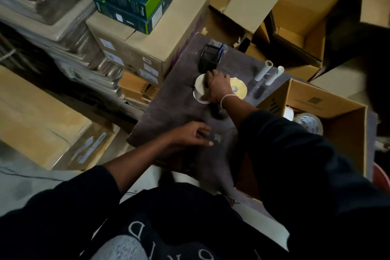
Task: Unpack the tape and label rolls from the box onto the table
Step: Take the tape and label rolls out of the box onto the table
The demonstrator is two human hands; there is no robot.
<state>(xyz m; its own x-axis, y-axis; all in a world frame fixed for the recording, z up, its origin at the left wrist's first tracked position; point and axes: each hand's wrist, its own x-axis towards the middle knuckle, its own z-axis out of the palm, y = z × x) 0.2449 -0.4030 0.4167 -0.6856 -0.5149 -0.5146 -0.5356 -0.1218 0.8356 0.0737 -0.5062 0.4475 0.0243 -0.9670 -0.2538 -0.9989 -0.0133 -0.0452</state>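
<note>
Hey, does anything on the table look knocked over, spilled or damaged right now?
Nothing stands out. The white label roll sits under the right hand beside the yellowish roll; the black pen holder stands upright. Two paper tubes lie on their sides, apparently just set down.

table [179,112]: dark, matt, scuffed | box [346,131]: brown cardboard | label roll [200,88]: white paper

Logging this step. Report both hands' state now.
Left hand: open, flat on the table, holding nothing.
Right hand: on the white roll; grip unclear.
</note>
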